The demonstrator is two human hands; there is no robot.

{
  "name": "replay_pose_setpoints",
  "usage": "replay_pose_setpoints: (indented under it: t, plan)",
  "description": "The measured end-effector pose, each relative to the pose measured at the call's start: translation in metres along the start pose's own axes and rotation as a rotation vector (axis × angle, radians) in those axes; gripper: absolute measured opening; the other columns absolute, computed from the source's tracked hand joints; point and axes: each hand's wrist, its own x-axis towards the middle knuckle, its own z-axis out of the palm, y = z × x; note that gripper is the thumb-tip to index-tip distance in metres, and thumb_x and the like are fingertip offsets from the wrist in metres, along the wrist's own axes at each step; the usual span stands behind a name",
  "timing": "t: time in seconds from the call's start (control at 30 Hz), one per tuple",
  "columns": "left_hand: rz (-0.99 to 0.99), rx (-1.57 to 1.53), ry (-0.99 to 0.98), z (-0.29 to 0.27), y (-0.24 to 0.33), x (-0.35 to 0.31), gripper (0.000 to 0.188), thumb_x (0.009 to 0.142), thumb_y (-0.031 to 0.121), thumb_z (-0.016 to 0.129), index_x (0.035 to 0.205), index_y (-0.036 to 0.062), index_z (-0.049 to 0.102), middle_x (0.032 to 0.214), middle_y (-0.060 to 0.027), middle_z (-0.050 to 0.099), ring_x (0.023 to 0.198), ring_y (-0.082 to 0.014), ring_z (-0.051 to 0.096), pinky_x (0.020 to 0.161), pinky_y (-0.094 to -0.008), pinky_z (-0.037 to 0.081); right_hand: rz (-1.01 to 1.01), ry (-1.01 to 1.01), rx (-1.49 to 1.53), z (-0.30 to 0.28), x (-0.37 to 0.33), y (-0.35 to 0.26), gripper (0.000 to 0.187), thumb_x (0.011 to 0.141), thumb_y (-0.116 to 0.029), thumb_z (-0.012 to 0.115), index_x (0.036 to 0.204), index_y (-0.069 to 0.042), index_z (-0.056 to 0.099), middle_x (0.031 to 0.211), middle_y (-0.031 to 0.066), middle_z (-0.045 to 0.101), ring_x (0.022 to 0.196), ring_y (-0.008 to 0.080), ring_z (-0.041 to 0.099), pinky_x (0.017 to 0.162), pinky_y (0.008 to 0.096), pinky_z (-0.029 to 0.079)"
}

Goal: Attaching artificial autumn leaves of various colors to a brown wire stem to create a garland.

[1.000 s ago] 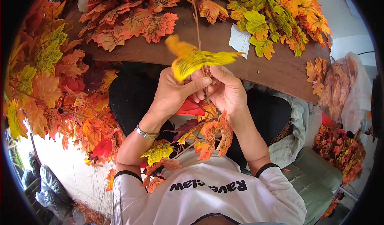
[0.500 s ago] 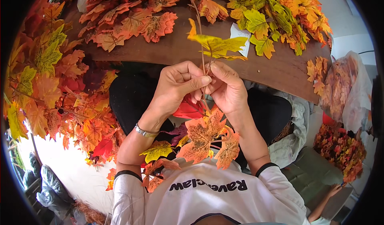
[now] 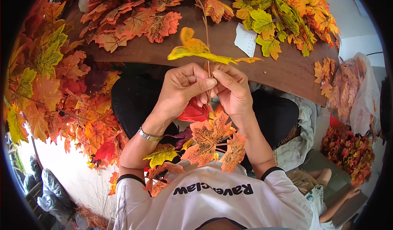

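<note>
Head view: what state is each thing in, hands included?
Left hand: grip shut on stem, thumb and forefinger pinching.
Right hand: grip shut on stem, beside the left.
Stem: thin, upright, running up from the fingers.
Yellow leaf: on the stem above the hands, spread sideways.
Orange leaves: hanging below the hands.
Paper slip: lying on the table.

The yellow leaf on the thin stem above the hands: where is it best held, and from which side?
Hold the thin stem just below the yellow leaf, not the blade: it lies flat, wide and floppy, while the stem runs nearly upright. Come from below with a fingertip pinch from both sides, as the left hand and right hand meet there now.
</note>
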Motion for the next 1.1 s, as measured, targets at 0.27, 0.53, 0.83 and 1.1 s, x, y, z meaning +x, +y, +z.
replay_pose_setpoints:
  t: [0.27,0.53,0.83,1.1]
  plan:
    - [0.008,-0.007,-0.006,0.003,0.001,-0.002,0.004,0.081,0.001,0.058,0.081,-0.0016,0.056,0.066,-0.0084,0.060,0.049,-0.0089,0.054,0.045,-0.0182,0.043,-0.015,-0.083,0.003,-0.003,-0.003,0.000,0.011,0.081,-0.006,0.058,0.088,0.002,0.056,0.080,0.0092,0.058,0.060,0.0136,0.056,0.053,0.0256,0.047]
    - [-0.046,-0.011,0.057,-0.015,-0.021,-0.011,0.023,0.074,0.001,0.062,0.096,-0.0007,0.055,0.087,-0.0072,0.061,0.078,-0.0124,0.058,0.070,-0.0247,0.047,-0.273,-0.180,-0.754,-0.045,-0.007,-0.004,0.025,0.074,-0.007,0.064,0.098,-0.001,0.058,0.094,0.0074,0.062,0.086,0.0154,0.058,0.076,0.0277,0.044]
    - [0.039,-0.240,-0.149,-0.014,-0.013,-0.005,0.027,0.079,0.006,0.061,0.104,-0.0007,0.053,0.099,-0.0081,0.059,0.090,-0.0197,0.058,0.080,-0.0297,0.046,-0.072,0.042,-0.546,-0.035,-0.031,-0.005,0.035,0.068,-0.008,0.069,0.100,0.000,0.058,0.099,0.0103,0.061,0.089,0.0181,0.059,0.081,0.0316,0.046]
    - [0.265,-0.009,0.021,0.002,0.017,0.000,0.035,0.084,0.025,0.055,0.107,-0.0005,0.048,0.096,-0.0141,0.052,0.077,-0.0132,0.053,0.062,-0.0249,0.041,0.030,-0.094,-0.298,-0.021,-0.035,-0.005,0.038,0.072,-0.009,0.067,0.107,0.000,0.055,0.103,0.0105,0.060,0.089,0.0187,0.059,0.081,0.0310,0.047]
